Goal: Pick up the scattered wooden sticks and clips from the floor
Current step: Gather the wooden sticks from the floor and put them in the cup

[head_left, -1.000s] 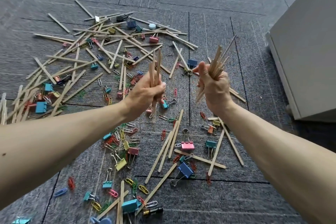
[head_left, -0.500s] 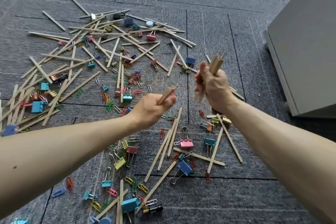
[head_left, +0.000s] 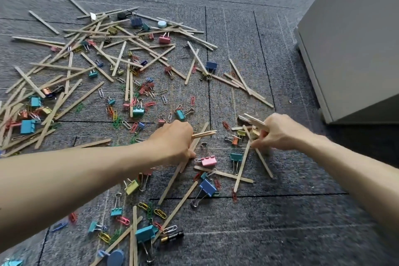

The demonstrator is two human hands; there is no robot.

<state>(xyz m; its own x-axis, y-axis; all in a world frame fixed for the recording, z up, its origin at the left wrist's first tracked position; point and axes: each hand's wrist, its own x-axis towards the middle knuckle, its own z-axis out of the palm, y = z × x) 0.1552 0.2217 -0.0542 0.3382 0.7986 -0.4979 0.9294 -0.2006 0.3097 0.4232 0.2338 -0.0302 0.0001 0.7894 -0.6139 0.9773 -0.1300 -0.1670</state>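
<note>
Wooden sticks [head_left: 121, 58], binder clips and paper clips lie scattered across the grey carpet. My left hand [head_left: 172, 138] is low over the floor and grips a small bundle of sticks [head_left: 205, 134] that pokes out to the right; its fingers reach down to sticks lying beside a pink binder clip [head_left: 208, 161]. My right hand [head_left: 278, 130] holds another bundle of sticks [head_left: 252, 120] pointing left, and its fingertips pinch at a stick [head_left: 243, 167] on the floor near a teal binder clip [head_left: 235, 157].
A grey cabinet [head_left: 354, 45] stands at the right. A blue binder clip [head_left: 207, 187] and crossed sticks lie just below my hands. A battery [head_left: 172, 237] and a large teal clip [head_left: 145, 233] lie near the bottom. A dense pile fills the left.
Both hands dropped from chest height to the floor, their bundles tipping from upright to nearly level. The view tilted down and moved closer.
</note>
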